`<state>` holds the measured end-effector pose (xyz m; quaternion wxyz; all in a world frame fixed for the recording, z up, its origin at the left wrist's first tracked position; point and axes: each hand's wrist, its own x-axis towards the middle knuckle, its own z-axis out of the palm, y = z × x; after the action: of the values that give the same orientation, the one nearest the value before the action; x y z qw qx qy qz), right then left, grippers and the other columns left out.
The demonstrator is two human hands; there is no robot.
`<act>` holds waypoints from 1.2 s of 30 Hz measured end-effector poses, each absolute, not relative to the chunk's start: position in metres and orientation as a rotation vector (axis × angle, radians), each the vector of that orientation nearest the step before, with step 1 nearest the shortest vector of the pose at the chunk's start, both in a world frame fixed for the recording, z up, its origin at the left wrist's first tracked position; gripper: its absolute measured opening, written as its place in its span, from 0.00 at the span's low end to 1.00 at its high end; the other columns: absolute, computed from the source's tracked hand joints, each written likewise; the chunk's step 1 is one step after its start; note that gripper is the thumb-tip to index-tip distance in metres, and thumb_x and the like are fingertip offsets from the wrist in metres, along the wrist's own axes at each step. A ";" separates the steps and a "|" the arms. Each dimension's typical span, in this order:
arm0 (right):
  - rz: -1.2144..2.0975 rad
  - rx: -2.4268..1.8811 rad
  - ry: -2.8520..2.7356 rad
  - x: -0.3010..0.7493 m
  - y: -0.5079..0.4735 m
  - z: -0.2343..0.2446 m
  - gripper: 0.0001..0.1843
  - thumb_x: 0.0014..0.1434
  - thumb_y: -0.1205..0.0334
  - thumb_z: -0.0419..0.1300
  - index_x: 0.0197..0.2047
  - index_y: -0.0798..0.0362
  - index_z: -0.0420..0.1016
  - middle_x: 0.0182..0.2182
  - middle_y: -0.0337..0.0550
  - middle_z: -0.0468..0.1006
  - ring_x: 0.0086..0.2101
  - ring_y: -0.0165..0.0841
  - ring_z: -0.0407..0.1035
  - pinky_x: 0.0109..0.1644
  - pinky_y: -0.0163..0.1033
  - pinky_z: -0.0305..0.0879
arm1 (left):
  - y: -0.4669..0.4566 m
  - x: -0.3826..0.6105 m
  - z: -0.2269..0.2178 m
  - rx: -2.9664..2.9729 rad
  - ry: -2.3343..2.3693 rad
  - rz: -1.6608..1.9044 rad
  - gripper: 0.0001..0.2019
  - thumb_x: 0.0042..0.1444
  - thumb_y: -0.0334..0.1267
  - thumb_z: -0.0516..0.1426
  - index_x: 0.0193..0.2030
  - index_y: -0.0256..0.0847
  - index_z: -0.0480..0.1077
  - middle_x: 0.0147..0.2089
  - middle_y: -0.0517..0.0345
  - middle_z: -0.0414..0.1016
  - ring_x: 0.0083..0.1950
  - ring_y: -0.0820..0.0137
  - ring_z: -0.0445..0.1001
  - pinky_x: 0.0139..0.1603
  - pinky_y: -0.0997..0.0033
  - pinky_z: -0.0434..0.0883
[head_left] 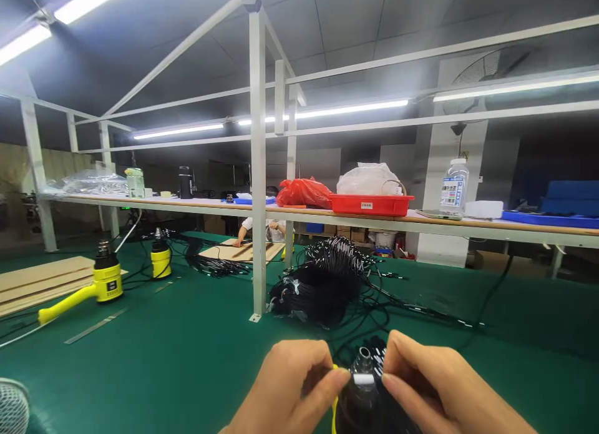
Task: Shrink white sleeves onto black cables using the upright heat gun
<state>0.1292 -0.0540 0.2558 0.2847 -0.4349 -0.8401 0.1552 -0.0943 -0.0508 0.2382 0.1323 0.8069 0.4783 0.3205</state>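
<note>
Pinching a small white sleeve (364,379) from both sides, the left hand (287,389) and right hand (437,384) meet at the bottom centre of the view, their fingertips (340,376) close together and pressed against it. The sleeve sits on black wires (377,359), just above a dark cone-shaped object with a metal tip (362,399). A yellow strip (334,399) shows beside that object, by the left hand; what it belongs to is hidden.

Ahead on the green work mat (187,371) lies a heap of black cables with white-marked ends (318,290), its loose leads trailing towards the hands. To the left stand two yellow-and-black heat guns (107,278) and (160,259), upright, near a stack of wooden boards (37,284). A flat metal strip (96,326) lies on the mat. Farther off, a co-worker's hand (241,237) rests on a wooden board (248,251) beside another bundle of black cables (210,265).

A long shelf (468,221) runs across the view, carrying a red tray (369,204), a red plastic bag (304,193), a clear plastic bottle (453,187) and a black flask (185,183).
</note>
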 end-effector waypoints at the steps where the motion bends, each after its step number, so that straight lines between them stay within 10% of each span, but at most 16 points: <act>1: 0.436 -1.178 -2.223 0.128 -0.053 0.255 0.13 0.65 0.56 0.50 0.29 0.48 0.61 0.22 0.34 0.71 0.23 0.30 0.63 0.25 0.32 0.58 | -0.050 -0.093 0.241 2.322 1.385 0.920 0.21 0.65 0.50 0.49 0.24 0.41 0.61 0.24 0.64 0.62 0.29 0.73 0.60 0.30 0.74 0.58; 36: 0.515 -1.338 -1.926 0.134 -0.020 0.240 0.15 0.59 0.53 0.54 0.25 0.50 0.61 0.22 0.34 0.66 0.25 0.29 0.57 0.26 0.34 0.53 | -0.008 -0.076 0.236 2.145 1.178 0.987 0.18 0.64 0.46 0.52 0.25 0.39 0.64 0.23 0.65 0.64 0.27 0.74 0.61 0.28 0.73 0.55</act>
<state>0.1338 -0.0200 0.2401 0.3619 -0.5195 -0.7478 0.1999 -0.0759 -0.0075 0.2365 0.2487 0.7873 0.4326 0.3621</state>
